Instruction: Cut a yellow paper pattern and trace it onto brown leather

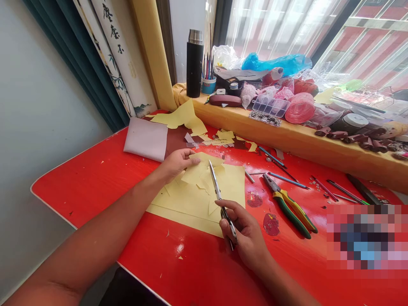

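My left hand [181,165] pinches a small cut piece of yellow paper [195,171] by its upper left edge, above the table. In my right hand [244,231] is a pair of scissors [216,183], its fingers around the handles. The blades point away from me and their tips meet the right part of the held piece. Whether the blades are fully closed is hard to tell. Beneath both hands lie larger yellow sheets [234,180], with other cut yellow bits on top.
Yellow scraps [225,135] and a folded pale sheet [146,138] lie at the back of the red table [95,182]. To the right are green-yellow pliers [290,208], pencils and pens. A black flask [194,63], a brush cup [208,85] and craft supplies crowd the windowsill.
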`<state>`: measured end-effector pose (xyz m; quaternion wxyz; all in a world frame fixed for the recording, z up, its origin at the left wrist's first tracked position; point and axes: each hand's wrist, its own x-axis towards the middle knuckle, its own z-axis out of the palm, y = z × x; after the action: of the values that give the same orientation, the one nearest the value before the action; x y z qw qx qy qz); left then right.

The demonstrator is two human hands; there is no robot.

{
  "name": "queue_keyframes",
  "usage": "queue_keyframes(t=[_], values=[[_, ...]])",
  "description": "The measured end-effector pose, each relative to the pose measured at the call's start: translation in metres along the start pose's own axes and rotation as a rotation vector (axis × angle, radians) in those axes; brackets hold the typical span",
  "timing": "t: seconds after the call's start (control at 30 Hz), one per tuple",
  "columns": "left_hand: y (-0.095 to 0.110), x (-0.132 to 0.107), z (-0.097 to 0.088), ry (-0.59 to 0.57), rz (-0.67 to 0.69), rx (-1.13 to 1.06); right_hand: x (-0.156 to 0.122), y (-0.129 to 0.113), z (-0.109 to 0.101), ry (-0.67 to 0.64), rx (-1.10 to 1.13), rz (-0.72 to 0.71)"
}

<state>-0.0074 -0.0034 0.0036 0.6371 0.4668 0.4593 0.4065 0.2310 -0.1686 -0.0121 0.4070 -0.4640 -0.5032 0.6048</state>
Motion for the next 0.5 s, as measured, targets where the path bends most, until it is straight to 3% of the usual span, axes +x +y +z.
queue_keyframes(t=[0.5], values=[[-0.0011, 0.001, 0.0003, 0.025, 0.037, -0.01, -0.0002, 0.0018, 0.0004, -0.019, 0.029, 0.007]])
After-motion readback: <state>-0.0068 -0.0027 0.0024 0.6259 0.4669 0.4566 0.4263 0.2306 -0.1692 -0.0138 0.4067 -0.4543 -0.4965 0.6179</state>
